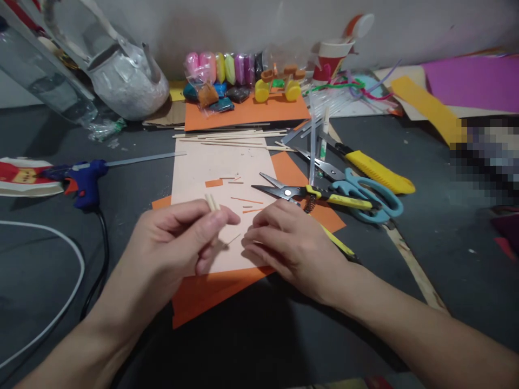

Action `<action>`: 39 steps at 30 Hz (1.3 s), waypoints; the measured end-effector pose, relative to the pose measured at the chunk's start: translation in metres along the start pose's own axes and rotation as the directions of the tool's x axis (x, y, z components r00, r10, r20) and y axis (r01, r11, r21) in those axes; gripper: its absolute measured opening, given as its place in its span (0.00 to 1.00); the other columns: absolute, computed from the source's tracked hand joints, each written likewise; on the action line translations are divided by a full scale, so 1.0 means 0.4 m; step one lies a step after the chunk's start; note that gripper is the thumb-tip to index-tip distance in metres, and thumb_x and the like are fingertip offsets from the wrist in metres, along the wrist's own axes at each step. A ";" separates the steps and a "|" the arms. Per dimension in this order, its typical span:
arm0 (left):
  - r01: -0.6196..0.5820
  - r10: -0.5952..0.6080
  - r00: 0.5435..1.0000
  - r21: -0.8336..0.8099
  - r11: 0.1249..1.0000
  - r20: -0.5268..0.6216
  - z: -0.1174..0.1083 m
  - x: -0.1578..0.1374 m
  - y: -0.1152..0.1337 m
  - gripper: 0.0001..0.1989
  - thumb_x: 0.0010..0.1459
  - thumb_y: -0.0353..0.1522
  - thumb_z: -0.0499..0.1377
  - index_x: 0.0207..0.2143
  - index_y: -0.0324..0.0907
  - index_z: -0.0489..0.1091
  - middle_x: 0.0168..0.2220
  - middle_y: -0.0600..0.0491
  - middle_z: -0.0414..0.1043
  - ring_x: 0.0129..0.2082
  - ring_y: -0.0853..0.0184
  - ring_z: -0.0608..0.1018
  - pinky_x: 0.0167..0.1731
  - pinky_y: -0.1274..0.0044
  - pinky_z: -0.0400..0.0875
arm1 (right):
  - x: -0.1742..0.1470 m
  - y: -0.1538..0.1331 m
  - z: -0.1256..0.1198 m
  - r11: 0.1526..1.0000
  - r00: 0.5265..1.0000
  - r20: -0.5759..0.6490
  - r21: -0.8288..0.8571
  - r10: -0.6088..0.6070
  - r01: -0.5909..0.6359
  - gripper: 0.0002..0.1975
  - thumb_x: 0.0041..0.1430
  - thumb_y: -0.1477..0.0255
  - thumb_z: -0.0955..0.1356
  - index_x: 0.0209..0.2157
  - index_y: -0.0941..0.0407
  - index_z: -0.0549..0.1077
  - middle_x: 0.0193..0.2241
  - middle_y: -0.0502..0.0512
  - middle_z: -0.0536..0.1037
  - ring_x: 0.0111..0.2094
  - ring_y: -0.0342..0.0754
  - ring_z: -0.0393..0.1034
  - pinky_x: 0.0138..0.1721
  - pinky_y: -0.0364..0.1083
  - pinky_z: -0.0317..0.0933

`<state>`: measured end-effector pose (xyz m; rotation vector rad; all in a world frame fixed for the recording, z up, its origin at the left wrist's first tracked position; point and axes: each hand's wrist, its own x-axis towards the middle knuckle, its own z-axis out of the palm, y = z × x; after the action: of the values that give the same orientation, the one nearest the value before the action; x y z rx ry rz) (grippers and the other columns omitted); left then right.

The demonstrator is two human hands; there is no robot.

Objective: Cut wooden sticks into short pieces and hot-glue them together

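Note:
My left hand point(184, 235) is closed, pinching short wooden sticks point(211, 202) between thumb and fingers above the pale pink paper point(221, 167). Low over the paper's right side, my right hand point(290, 243) has its fingers bent together; whatever its fingertips hold, if anything, is hidden. Between the hands lies a thin sliver point(233, 239). Just beyond them are stick bits point(235, 182), thin orange paper strips point(246, 200) and a small orange paper piece point(214, 183). Yellow-handled snips point(287, 192) rest with blades apart behind my right hand. Orange paper point(227, 292) sticks out below the pink sheet.
Left stands a blue glue gun point(87, 181) with a black cord. Longer wooden sticks point(231, 136) lie at the sheet's far edge. Right are blue-handled scissors point(367, 197) and a yellow cutter knife point(379, 170). Behind are a metal kettle point(125, 81), bagged clay point(223, 70) and a cup point(330, 59).

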<state>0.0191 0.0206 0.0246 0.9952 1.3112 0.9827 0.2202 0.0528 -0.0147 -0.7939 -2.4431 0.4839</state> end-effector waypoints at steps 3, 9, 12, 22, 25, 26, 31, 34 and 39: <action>-0.026 0.025 0.998 -0.032 0.999 -0.049 -0.005 0.002 0.006 0.07 0.60 0.36 0.63 0.34 0.43 0.79 0.16 0.60 0.63 0.16 0.78 0.65 0.15 0.87 0.61 | 0.012 -0.005 0.031 0.998 0.998 0.062 -0.060 -0.018 0.022 0.12 0.66 0.72 0.65 0.33 0.59 0.80 0.32 0.60 0.76 0.36 0.51 0.64 0.41 0.51 0.61; -0.024 0.026 0.998 -0.044 0.999 0.054 0.007 0.015 -0.014 0.08 0.60 0.36 0.62 0.33 0.41 0.78 0.16 0.61 0.63 0.14 0.78 0.65 0.14 0.87 0.61 | 0.025 -0.001 0.053 0.986 0.994 0.105 -0.163 -0.030 0.047 0.15 0.67 0.76 0.62 0.29 0.59 0.76 0.30 0.58 0.73 0.33 0.49 0.60 0.37 0.49 0.59; -0.016 0.017 0.997 -0.015 1.000 0.081 0.014 0.015 -0.019 0.13 0.61 0.36 0.61 0.26 0.39 0.74 0.16 0.60 0.62 0.15 0.78 0.65 0.16 0.87 0.62 | 0.026 0.002 0.057 0.983 0.995 0.100 -0.179 -0.023 0.041 0.13 0.67 0.76 0.62 0.30 0.60 0.75 0.30 0.58 0.72 0.32 0.49 0.59 0.37 0.49 0.59; 0.024 -0.030 0.996 0.078 0.997 0.089 0.020 0.004 -0.012 0.11 0.62 0.36 0.59 0.28 0.40 0.74 0.16 0.61 0.61 0.15 0.77 0.65 0.17 0.85 0.62 | 0.029 0.009 0.035 0.982 0.999 0.036 -0.187 -0.015 0.021 0.11 0.63 0.80 0.63 0.28 0.60 0.73 0.27 0.58 0.72 0.31 0.50 0.61 0.36 0.50 0.60; -0.009 0.004 0.999 0.131 0.991 0.043 0.021 0.006 -0.010 0.12 0.62 0.35 0.59 0.26 0.40 0.73 0.16 0.60 0.61 0.16 0.76 0.65 0.17 0.84 0.61 | 0.033 -0.005 -0.007 0.977 0.968 -0.143 0.070 0.208 -0.199 0.05 0.60 0.78 0.66 0.29 0.59 0.72 0.29 0.55 0.74 0.32 0.48 0.66 0.34 0.47 0.61; -0.015 0.009 0.999 0.149 0.989 0.038 0.023 0.008 -0.010 0.13 0.62 0.36 0.59 0.25 0.40 0.72 0.16 0.60 0.60 0.16 0.76 0.65 0.17 0.83 0.61 | 0.034 -0.013 -0.020 0.932 0.932 -0.169 0.231 0.320 -0.278 0.05 0.59 0.78 0.67 0.29 0.58 0.71 0.28 0.53 0.74 0.32 0.46 0.67 0.33 0.45 0.61; -0.045 0.025 0.995 0.221 0.974 0.092 0.042 0.009 -0.020 0.18 0.61 0.36 0.58 0.19 0.40 0.65 0.16 0.58 0.62 0.17 0.75 0.65 0.19 0.82 0.61 | 0.038 -0.057 -0.034 0.749 0.869 -0.101 0.562 0.485 -0.352 0.06 0.57 0.79 0.67 0.27 0.56 0.69 0.25 0.48 0.72 0.28 0.42 0.67 0.30 0.42 0.60; -0.049 0.025 0.994 0.228 0.972 0.107 0.047 0.006 -0.026 0.18 0.62 0.35 0.57 0.19 0.40 0.64 0.17 0.58 0.63 0.18 0.74 0.66 0.20 0.82 0.61 | 0.034 -0.063 -0.020 0.815 0.877 -0.131 0.452 0.462 -0.362 0.08 0.56 0.80 0.67 0.25 0.55 0.68 0.26 0.49 0.72 0.29 0.43 0.67 0.31 0.43 0.60; -0.006 -0.028 0.986 0.200 0.980 0.165 0.042 0.006 -0.030 0.18 0.63 0.36 0.56 0.20 0.41 0.65 0.18 0.57 0.64 0.19 0.73 0.68 0.22 0.80 0.62 | 0.018 -0.049 -0.010 0.914 0.930 -0.143 0.287 0.339 -0.289 0.06 0.61 0.76 0.67 0.28 0.56 0.69 0.29 0.53 0.73 0.33 0.46 0.67 0.34 0.45 0.60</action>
<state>0.0362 0.0193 0.0128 1.1957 1.2904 0.7513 0.2092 0.0430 0.0004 -1.0714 -2.0283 0.7945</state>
